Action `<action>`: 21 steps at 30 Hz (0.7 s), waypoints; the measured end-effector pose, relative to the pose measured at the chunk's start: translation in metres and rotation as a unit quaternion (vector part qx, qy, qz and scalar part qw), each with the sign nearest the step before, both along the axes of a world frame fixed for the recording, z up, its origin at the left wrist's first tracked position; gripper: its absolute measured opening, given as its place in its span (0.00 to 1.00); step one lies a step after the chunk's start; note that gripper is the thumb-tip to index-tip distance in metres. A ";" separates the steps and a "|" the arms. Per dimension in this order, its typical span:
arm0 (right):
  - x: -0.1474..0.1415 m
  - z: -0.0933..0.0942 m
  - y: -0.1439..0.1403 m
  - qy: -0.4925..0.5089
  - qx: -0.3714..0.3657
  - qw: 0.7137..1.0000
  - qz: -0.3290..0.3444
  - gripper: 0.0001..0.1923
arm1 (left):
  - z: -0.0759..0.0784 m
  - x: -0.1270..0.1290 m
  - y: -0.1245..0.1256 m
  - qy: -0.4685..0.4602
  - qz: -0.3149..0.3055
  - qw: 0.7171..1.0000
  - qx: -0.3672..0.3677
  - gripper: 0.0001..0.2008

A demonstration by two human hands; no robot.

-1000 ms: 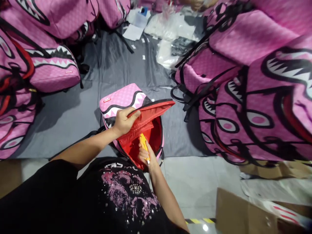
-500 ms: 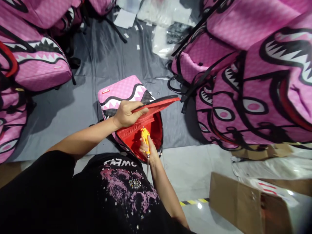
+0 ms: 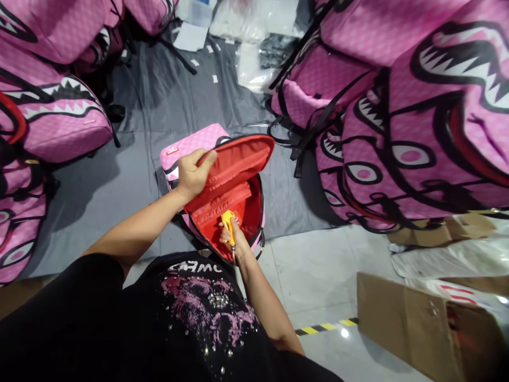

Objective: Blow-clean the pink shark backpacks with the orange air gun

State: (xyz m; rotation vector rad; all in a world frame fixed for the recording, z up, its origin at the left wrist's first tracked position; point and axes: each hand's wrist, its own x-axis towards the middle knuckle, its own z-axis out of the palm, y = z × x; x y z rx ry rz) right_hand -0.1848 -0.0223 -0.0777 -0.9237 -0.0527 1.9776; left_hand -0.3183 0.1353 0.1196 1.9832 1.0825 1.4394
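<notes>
A pink backpack [image 3: 193, 140] with a shark-mouth print lies unzipped in front of me, its red lining showing. My left hand [image 3: 193, 174] pinches the edge of its front flap [image 3: 243, 159] and holds it folded back. Inside the opening, my right hand [image 3: 239, 240] is wrapped round a yellow air blow gun [image 3: 228, 219], whose nozzle end points into the bag. A thin hose runs down from the gun's lower end toward my body. The fingers of my right hand are partly hidden behind the gun.
Pink shark-print backpacks are piled on the left [image 3: 67, 122] and right [image 3: 361, 159] of the grey cloth [image 3: 139, 175]. Clear plastic bags [image 3: 254, 69] and paper scraps lie at the back. A cardboard box [image 3: 401, 323] stands on the floor at lower right.
My left hand has pulled the flap up and back, so more red lining shows. My right hand with the air blow gun has shifted slightly left and down. The view has moved a little.
</notes>
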 end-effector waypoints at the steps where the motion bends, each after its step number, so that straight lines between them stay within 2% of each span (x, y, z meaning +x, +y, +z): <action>1: 0.000 -0.001 0.001 0.005 0.004 1.000 -0.003 0.25 | -0.002 -0.001 0.004 -0.014 0.021 1.000 -0.006 0.29; 4: 0.005 -0.001 0.000 0.005 0.024 0.999 0.037 0.26 | -0.007 -0.003 0.011 -0.042 0.048 0.998 -0.006 0.30; 8: 0.007 -0.004 0.000 -0.055 0.065 0.994 0.062 0.31 | -0.010 -0.001 0.008 -0.047 0.035 0.998 -0.003 0.30; 12: -0.008 -0.009 0.002 -0.103 0.070 0.982 0.145 0.29 | -0.006 0.005 -0.001 -0.029 0.012 0.999 0.011 0.29; 17: -0.011 -0.005 -0.004 -0.137 0.075 0.977 0.145 0.28 | 0.003 0.009 -0.007 -0.003 -0.022 0.999 0.039 0.27; 21: 0.007 0.005 -0.005 -0.104 0.045 0.992 0.054 0.30 | 0.003 0.009 -0.005 -0.020 -0.008 0.999 0.041 0.27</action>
